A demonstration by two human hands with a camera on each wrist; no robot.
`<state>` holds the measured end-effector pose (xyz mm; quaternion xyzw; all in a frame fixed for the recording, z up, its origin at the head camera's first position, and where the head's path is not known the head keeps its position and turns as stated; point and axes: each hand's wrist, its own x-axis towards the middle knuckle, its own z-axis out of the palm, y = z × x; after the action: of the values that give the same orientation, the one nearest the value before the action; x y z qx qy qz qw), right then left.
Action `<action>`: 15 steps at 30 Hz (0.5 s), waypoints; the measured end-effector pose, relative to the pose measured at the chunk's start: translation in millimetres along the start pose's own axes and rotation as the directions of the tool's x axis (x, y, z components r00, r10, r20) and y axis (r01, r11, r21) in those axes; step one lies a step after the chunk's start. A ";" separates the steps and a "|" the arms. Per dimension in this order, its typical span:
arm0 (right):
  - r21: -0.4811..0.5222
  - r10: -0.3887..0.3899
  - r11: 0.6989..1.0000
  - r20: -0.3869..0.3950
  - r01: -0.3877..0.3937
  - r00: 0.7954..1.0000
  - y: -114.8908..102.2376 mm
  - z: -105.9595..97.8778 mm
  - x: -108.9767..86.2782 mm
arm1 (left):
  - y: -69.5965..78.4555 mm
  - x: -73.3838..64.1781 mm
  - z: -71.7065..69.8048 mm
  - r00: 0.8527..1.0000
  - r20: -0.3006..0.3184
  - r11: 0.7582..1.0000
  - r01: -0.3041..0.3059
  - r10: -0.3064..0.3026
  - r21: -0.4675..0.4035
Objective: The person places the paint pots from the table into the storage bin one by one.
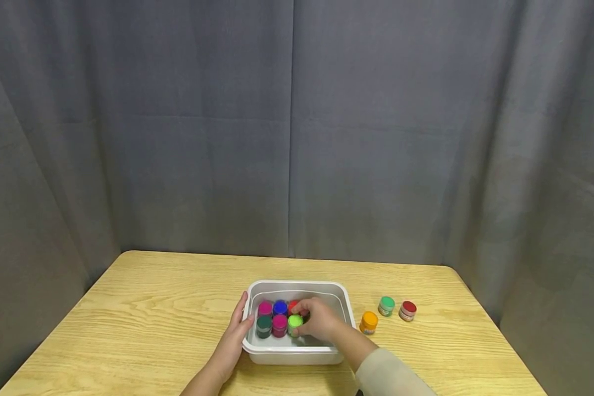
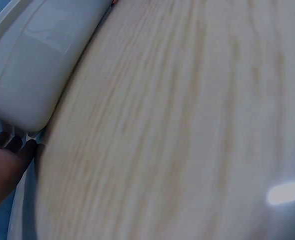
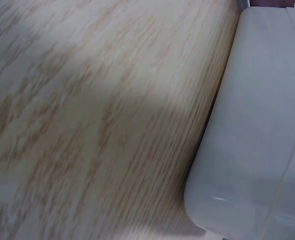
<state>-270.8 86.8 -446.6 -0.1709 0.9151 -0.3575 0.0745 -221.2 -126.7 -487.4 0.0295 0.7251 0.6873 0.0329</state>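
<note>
A white plastic tub (image 1: pixel 297 357) stands on the table with several small lidded paint jars in its left part. My left hand (image 1: pixel 234 341) grips the tub's left side, thumb over the rim and fingers along the outer wall. Inside the tub, my right hand (image 1: pixel 319 320) pinches a lime green jar (image 1: pixel 295 320) at the right end of the front row. Left of it sit a magenta jar (image 1: pixel 279 324) and a dark green jar (image 1: pixel 264 325). Behind them are a pink jar (image 1: pixel 265 308), a blue jar (image 1: pixel 280 308) and a red jar (image 1: pixel 292 305), partly hidden by my right hand.
Right of the tub, an orange jar (image 1: pixel 368 322), a green jar (image 1: pixel 386 306) and a dark red jar (image 1: pixel 408 311) stand on the wooden table (image 1: pixel 143 319). Grey curtains (image 1: pixel 203 137) hang behind and at both sides. Both wrist views show mostly tabletop and the tub's outer wall.
</note>
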 end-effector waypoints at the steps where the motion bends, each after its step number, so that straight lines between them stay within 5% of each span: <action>1: -0.001 0.001 1.000 0.001 -0.001 1.000 0.3 0.4 0.0 | -0.1 -0.1 -0.1 1.000 -0.001 1.000 -0.001 0.001 -0.001; 15: 0.131 -0.049 0.990 -0.051 0.055 0.997 3.5 -10.0 -3.2 | -1.4 0.0 0.4 1.000 -0.005 1.000 -0.019 0.019 -0.005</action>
<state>-271.3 96.6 -441.6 -0.1807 0.8862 -0.4232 0.0544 -221.2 -126.3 -488.8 0.0344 0.7231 0.6895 0.0247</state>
